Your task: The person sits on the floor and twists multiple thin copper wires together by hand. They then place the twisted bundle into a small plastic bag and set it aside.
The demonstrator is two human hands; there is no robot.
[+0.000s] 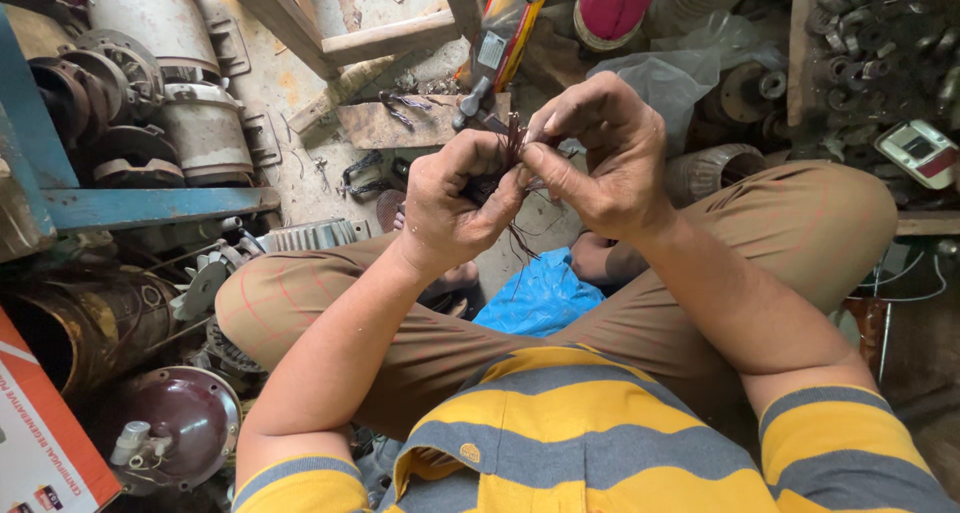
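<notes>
I sit cross-legged in brown trousers and a yellow and grey striped shirt. My left hand (455, 205) is closed around a small bundle of dark reddish copper wires (512, 145), held above my lap. My right hand (598, 158) pinches the upper ends of the same wires with thumb and fingers, touching the left hand. Loose strands hang down below the hands. A blue plastic bag (540, 298) lies on the floor between my legs.
Old motor housings (185, 78) stand at the left by a blue metal frame (150, 205). Pliers (400, 108) lie on a wooden plank ahead. A maroon motor cover (185, 423) sits lower left. A white meter (920, 151) rests at right among metal parts.
</notes>
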